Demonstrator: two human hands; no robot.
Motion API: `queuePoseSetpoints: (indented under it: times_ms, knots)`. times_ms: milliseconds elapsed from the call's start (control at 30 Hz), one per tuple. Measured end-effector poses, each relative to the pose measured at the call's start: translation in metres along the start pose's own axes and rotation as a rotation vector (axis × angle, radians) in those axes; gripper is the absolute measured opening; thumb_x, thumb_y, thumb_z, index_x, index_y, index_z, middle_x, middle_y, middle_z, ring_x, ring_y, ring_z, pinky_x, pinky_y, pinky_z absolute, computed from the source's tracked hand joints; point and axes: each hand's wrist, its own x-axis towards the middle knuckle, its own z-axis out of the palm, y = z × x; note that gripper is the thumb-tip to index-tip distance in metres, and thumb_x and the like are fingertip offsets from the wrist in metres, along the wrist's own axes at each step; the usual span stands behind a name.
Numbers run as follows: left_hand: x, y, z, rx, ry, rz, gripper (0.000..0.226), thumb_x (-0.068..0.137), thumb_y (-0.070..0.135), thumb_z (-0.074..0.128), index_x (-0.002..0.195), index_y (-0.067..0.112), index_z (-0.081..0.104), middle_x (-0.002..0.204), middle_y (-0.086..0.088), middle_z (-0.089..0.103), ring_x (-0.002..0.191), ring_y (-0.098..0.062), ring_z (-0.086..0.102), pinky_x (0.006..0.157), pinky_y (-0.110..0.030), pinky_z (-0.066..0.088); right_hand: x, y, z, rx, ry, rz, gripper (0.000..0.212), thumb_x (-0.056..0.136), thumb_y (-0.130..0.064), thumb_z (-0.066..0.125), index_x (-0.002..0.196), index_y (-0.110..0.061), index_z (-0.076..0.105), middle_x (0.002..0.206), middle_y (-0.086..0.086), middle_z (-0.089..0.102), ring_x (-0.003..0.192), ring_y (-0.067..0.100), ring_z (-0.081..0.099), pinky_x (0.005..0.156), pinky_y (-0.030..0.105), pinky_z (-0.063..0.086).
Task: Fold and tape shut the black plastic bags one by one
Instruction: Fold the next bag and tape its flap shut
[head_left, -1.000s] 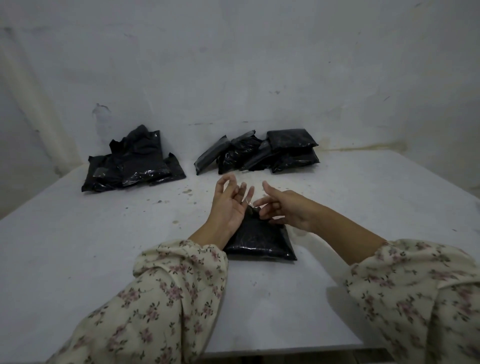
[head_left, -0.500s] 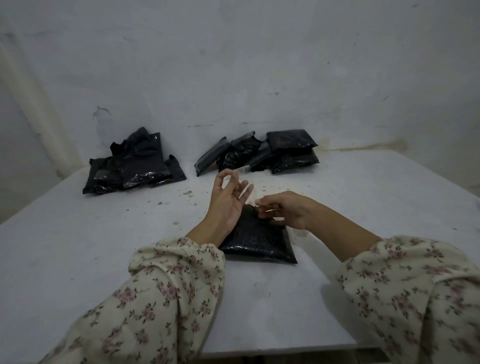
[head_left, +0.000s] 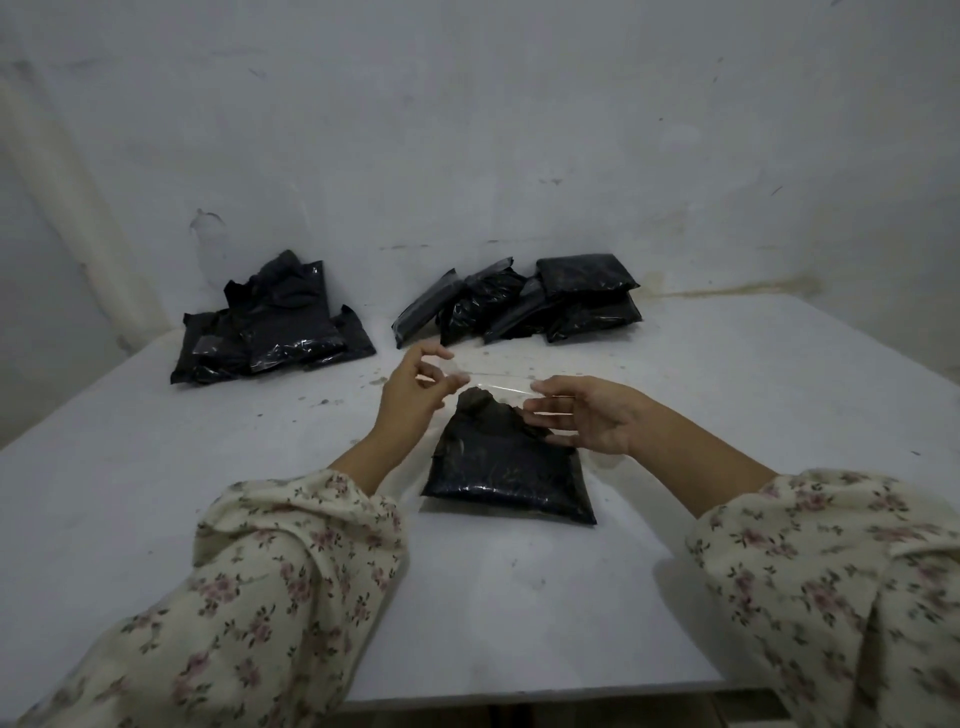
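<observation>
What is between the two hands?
A clear strip of tape, stretched from the left hand to the right hand, just above the bag. The head view shows it.

Tape strip (head_left: 498, 383) is so clear it's barely visible, right hand (head_left: 597, 415) covers the bag's (head_left: 506, 467) top corner, sleeves (head_left: 291, 571) run off the bottom.

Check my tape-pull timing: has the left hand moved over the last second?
Yes. The left hand has shifted left, off the near black bag, stretching clear tape between it and the right hand.
</observation>
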Motion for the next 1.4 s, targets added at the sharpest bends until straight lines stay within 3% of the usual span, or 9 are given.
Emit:
queuePoseSetpoints:
  times_ms: [67, 167, 333, 533, 667, 800, 933, 1100, 1400]
  knots:
    - [-0.003, -0.005, 0.005, 0.037, -0.017, -0.112, 0.03, 0.087, 0.031, 0.069, 0.109, 0.025, 0.05, 0.09, -0.004, 0.056, 0.092, -0.023, 0.061, 0.075, -0.032, 0.052, 0.002, 0.003, 0.002, 0.002, 0.022, 0.008, 0.012, 0.076, -0.015, 0.07, 0.083, -0.017, 0.061, 0.082, 0.0, 0.073, 0.085, 0.015, 0.068, 0.087, 0.031, 0.044]
    - [-0.004, -0.009, 0.012, 0.061, -0.046, -0.207, 0.035, 0.092, 0.036, 0.062, 0.118, 0.023, 0.044, 0.098, -0.006, 0.057, 0.097, -0.024, 0.059, 0.08, -0.032, 0.048, 0.003, 0.006, 0.006, 0.013, 0.075, -0.002, 0.009, 0.082, -0.01, 0.067, 0.076, -0.013, 0.062, 0.078, 0.001, 0.072, 0.082, 0.015, 0.066, 0.096, 0.033, 0.041]
    - [-0.007, -0.004, 0.016, 0.021, 0.074, -0.094, 0.029, 0.095, 0.035, 0.057, 0.118, 0.022, 0.048, 0.092, -0.004, 0.059, 0.086, -0.012, 0.057, 0.074, -0.023, 0.044, 0.001, 0.009, 0.008, -0.022, 0.088, -0.068, 0.012, 0.08, -0.017, 0.073, 0.083, -0.014, 0.061, 0.08, 0.002, 0.068, 0.079, 0.017, 0.064, 0.094, 0.033, 0.047]
    - [-0.008, 0.013, 0.018, -0.521, 0.045, -0.071, 0.029, 0.098, 0.019, 0.051, 0.125, 0.018, 0.041, 0.077, -0.008, 0.064, 0.069, -0.014, 0.066, 0.071, -0.028, 0.058, 0.001, 0.007, 0.008, -0.01, 0.131, -0.035, 0.029, 0.086, -0.041, 0.067, 0.085, -0.012, 0.062, 0.07, 0.003, 0.065, 0.074, 0.019, 0.066, 0.092, 0.033, 0.049]
    - [-0.007, 0.022, 0.024, -0.59, -0.015, -0.086, 0.034, 0.099, 0.019, 0.048, 0.132, 0.016, 0.038, 0.087, -0.012, 0.069, 0.074, -0.016, 0.071, 0.07, -0.025, 0.058, -0.001, 0.006, 0.009, -0.063, 0.1, -0.065, 0.039, 0.089, -0.053, 0.057, 0.097, -0.016, 0.067, 0.082, 0.0, 0.068, 0.079, 0.016, 0.065, 0.096, 0.033, 0.046]
    - [-0.01, 0.027, 0.033, -0.62, -0.069, -0.118, 0.033, 0.101, 0.021, 0.043, 0.134, 0.016, 0.037, 0.091, -0.011, 0.069, 0.078, -0.016, 0.072, 0.07, -0.025, 0.058, -0.004, 0.005, 0.012, -0.061, 0.003, -0.114, 0.046, 0.086, -0.063, 0.05, 0.109, -0.028, 0.067, 0.099, -0.007, 0.07, 0.097, 0.013, 0.063, 0.098, 0.034, 0.041]
    - [-0.013, 0.028, 0.04, -0.706, -0.093, -0.156, 0.03, 0.102, 0.027, 0.041, 0.131, 0.019, 0.04, 0.096, -0.011, 0.064, 0.083, -0.019, 0.073, 0.074, -0.027, 0.059, -0.006, 0.006, 0.01, 0.026, -0.066, -0.135, 0.049, 0.073, -0.055, 0.061, 0.114, -0.029, 0.066, 0.115, -0.007, 0.069, 0.112, 0.014, 0.059, 0.102, 0.039, 0.037]
    - [-0.014, 0.028, 0.045, -0.716, -0.095, -0.162, 0.03, 0.102, 0.03, 0.04, 0.129, 0.018, 0.042, 0.095, -0.01, 0.061, 0.082, -0.02, 0.072, 0.068, -0.025, 0.058, -0.007, 0.009, 0.011, 0.101, -0.078, -0.196, 0.032, 0.07, -0.034, 0.067, 0.102, -0.029, 0.069, 0.11, -0.008, 0.068, 0.11, 0.012, 0.059, 0.097, 0.037, 0.037]
    - [-0.013, 0.026, 0.05, -0.677, -0.114, -0.176, 0.021, 0.105, 0.029, 0.032, 0.121, 0.022, 0.044, 0.096, -0.009, 0.056, 0.081, -0.019, 0.073, 0.069, -0.026, 0.058, -0.005, 0.013, 0.009, 0.14, -0.082, -0.218, 0.028, 0.076, -0.013, 0.071, 0.101, -0.025, 0.068, 0.107, -0.005, 0.066, 0.105, 0.011, 0.061, 0.087, 0.031, 0.043]
